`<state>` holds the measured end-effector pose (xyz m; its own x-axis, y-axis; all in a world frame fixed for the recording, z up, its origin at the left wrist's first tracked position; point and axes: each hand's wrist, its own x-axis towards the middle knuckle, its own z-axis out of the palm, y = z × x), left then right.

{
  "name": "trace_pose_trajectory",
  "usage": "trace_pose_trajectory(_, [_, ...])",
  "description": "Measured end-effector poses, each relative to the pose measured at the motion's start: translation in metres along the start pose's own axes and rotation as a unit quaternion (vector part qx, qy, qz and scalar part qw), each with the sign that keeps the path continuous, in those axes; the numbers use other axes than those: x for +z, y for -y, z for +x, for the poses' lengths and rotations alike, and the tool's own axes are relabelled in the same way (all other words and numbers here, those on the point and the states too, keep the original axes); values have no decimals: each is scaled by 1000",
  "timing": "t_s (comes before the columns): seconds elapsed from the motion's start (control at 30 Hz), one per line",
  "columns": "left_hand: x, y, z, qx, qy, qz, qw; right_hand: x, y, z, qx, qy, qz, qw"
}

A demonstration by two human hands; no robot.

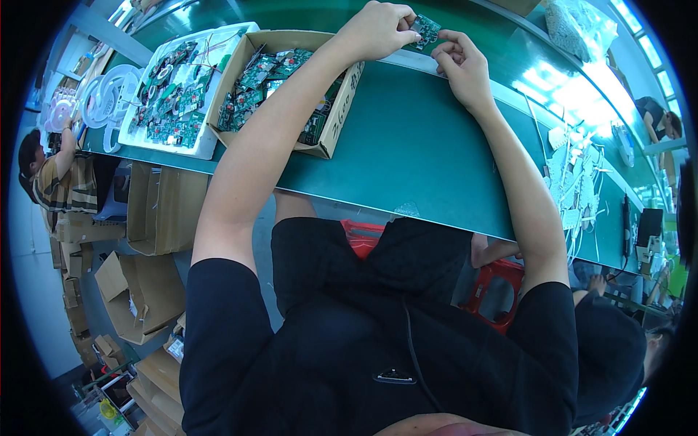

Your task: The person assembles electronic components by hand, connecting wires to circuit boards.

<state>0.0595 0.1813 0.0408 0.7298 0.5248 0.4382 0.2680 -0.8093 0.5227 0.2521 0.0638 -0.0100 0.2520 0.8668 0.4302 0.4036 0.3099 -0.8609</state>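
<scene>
Circuit board (427,31) green; worktop (407,138) teal-green. Cardboard box (342,116) brown, foam tray (163,150) white, stool (502,269) red; co-worker's shirt (52,186) tan-and-dark striped.

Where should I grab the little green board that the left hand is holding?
Probably pinch the board by its right edge, coming from the right, where the right hand is. It's small and flat with bumpy parts on its face, and the left hand covers its left edge.
</scene>
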Motion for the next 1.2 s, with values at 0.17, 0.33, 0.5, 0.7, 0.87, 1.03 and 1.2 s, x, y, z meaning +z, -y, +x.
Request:
trace_pose_trajectory(0.17, [-1,-2,0,-13,20,18,1000,-2,-2,0,-10,-19,-6,1000])
trace_pose_trajectory(0.33, [-2,-1,-1,-7,9,14,1000,-2,1,1,-18,-30,-26,999])
trace_pose_trajectory(0.5, [-6,-5,-1,-10,0,5,1000,0,3,1,-55,-84,-18,995])
trace_pose_trajectory(0.7, [-14,-17,-1,-35,9,-34,999,2,9,0,-96,-90,-9,991])
trace_pose_trajectory(0.87, [-14,-17,-2,-23,7,-41,999,2,7,0,-93,-56,-8,994])
trace_pose_trajectory(1.03, [-15,-17,-1,-30,15,-46,998,2,6,0,-95,-67,-21,993])
trace_pose_trajectory(1.2, [-15,-17,-2,-43,22,-52,997,2,6,-1,-90,-71,-22,993])
